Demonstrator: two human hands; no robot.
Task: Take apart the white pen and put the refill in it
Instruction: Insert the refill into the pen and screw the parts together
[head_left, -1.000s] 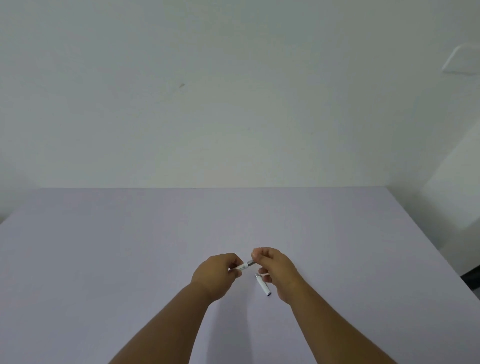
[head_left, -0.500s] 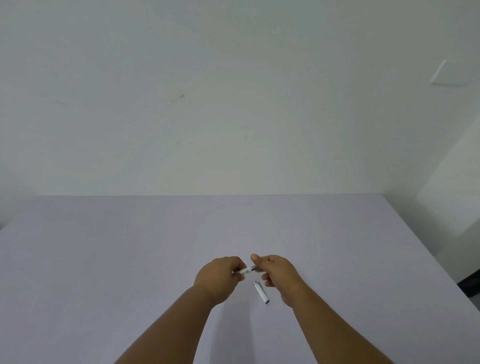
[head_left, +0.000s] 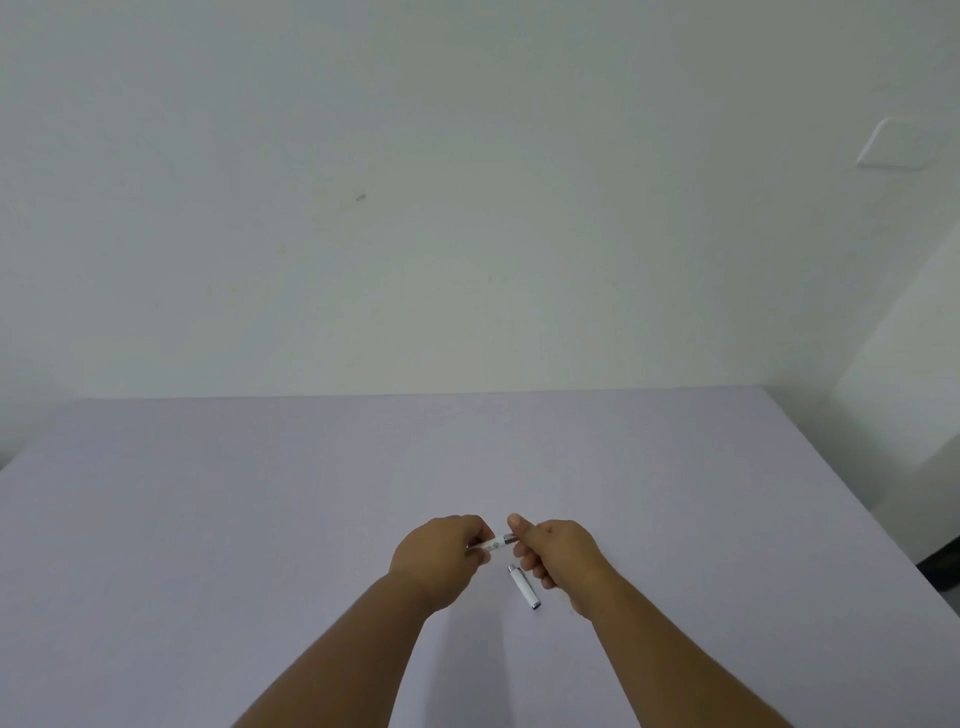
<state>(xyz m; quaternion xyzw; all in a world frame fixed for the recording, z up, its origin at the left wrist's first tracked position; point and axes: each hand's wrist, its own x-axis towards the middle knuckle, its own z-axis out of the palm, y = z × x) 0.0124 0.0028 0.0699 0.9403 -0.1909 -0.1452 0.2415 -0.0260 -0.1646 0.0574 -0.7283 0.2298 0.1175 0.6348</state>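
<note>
Both hands (head_left: 441, 558) (head_left: 558, 553) grip the white pen (head_left: 497, 542); cap (head_left: 524, 587) on table (head_left: 260, 519).

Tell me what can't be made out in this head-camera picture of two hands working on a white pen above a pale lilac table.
- Small white pen body: both ends are hidden inside the left hand and the right hand.
- Refill: not visible; too small or covered by fingers.
- Loose white pen cap piece on the pale lilac table: too small to show detail.
- White wall plate: blurred.
- Both forearms: cut off by the bottom edge.
</note>
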